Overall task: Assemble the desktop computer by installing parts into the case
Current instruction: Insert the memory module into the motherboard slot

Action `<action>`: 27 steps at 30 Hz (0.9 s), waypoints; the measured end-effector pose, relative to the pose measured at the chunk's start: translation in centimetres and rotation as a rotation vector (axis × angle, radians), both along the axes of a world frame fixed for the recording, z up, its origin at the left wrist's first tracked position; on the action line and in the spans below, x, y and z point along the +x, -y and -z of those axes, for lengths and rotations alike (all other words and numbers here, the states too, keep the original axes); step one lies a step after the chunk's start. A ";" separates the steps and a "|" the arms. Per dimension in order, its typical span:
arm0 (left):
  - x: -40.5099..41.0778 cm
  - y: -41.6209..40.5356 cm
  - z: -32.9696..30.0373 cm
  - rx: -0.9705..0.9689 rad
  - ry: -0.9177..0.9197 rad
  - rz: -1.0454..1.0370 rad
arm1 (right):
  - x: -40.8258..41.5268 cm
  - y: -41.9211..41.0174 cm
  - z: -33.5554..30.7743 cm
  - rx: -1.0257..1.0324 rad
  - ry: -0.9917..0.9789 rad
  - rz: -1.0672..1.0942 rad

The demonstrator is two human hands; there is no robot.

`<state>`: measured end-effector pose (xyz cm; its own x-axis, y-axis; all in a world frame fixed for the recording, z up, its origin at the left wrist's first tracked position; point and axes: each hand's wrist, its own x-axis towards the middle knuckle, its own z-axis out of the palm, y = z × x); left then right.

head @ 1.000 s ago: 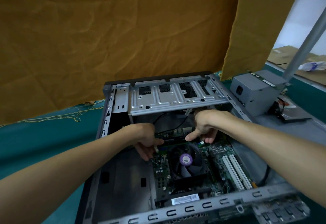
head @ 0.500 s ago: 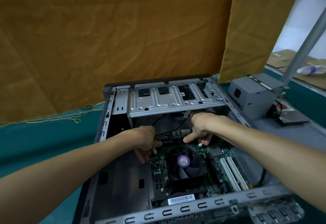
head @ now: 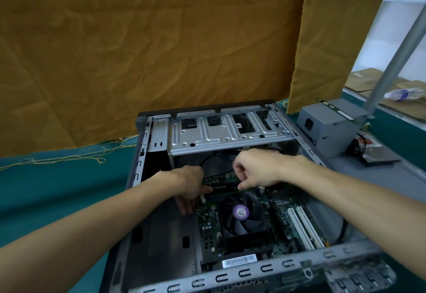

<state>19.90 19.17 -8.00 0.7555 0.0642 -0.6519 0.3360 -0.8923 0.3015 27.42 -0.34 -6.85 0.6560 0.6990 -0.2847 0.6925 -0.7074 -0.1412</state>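
Inside the open case (head: 138, 154), both hands pinch a memory stick (head: 224, 186) above the fan (head: 241, 213): left hand (head: 190, 183), right hand (head: 255, 169) (drive cage (head: 230, 133) overhangs them); a power supply (head: 332, 126) waits on the worktop (head: 57, 189).

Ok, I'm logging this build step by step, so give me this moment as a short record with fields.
case: open computer case on a teal-covered table
left hand: left hand inside the case, at the left end of a memory module
right hand: right hand at its right end, fingers curled
module state: cannot tell if seated
cooler: CPU fan just nearer than the module
outside case: power supply to the right
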 end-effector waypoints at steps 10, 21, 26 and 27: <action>0.4 -0.4 -0.6 0.003 0.027 0.002 | -1.0 -2.3 0.1 -0.070 0.153 -0.235; -0.9 -1.1 -0.9 0.061 0.100 0.069 | -1.6 -2.2 0.0 -0.062 0.288 -0.308; -2.1 -2.2 -2.4 -0.090 0.193 -0.004 | -2.3 -1.2 -1.4 0.048 0.145 -0.178; -2.5 -2.5 -2.6 -0.154 0.212 -0.027 | -2.6 -0.8 -1.7 0.101 0.084 -0.136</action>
<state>17.44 21.63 -5.37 0.8758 -0.0015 -0.4828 0.2740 -0.8217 0.4997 24.86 0.50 -5.10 0.5721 0.8050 -0.1574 0.7930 -0.5918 -0.1444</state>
